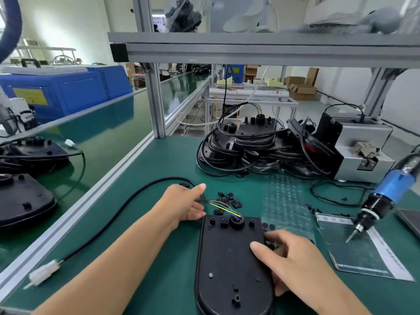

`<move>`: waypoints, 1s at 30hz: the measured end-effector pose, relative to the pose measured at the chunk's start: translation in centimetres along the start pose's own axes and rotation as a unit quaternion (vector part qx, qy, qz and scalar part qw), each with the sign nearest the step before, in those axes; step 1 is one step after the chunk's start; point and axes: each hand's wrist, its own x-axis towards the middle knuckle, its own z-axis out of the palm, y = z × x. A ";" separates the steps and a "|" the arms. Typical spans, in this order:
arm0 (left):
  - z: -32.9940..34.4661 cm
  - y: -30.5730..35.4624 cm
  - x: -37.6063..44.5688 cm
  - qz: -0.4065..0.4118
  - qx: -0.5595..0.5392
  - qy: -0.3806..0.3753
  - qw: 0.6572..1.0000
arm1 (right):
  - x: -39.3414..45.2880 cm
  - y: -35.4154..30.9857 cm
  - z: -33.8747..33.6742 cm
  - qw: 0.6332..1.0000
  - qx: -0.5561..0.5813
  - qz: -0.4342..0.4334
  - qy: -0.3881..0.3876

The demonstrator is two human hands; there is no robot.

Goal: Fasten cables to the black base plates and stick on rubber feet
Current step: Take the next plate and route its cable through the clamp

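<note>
A black base plate [229, 258] lies flat on the green mat in front of me. Coloured wires [223, 206] run from its round boss [236, 220] to a black cable [118, 212] that ends in a white connector [44, 272] at the lower left. My left hand [184, 204] holds the cable where the wires come out, just left of the plate's top edge. My right hand [293, 258] rests on the plate's right edge, fingers curled over small black pieces; whether it grips them is unclear. A clear sheet of rubber feet [284, 201] lies to the right.
A pile of black plates with cables [256, 146] fills the back of the mat beside a grey machine [361, 148]. A blue electric screwdriver [384, 198] hangs at the right above a plastic bag [363, 248]. Small black clips [229, 201] lie loose. More plates [22, 201] sit on the left conveyor.
</note>
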 end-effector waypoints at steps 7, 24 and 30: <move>1.2 1.4 1.7 -0.081 -0.093 -0.038 0.992 | 0.5 -1.5 -0.5 0.945 -0.297 -0.059 0.125; -2.1 4.9 -2.9 -0.063 -0.344 -0.050 0.936 | 12.0 -11.1 2.4 0.968 0.233 -0.081 -0.054; -4.7 5.8 -0.8 0.002 -0.608 0.070 0.791 | 11.2 -9.1 3.1 0.981 0.065 -0.179 0.031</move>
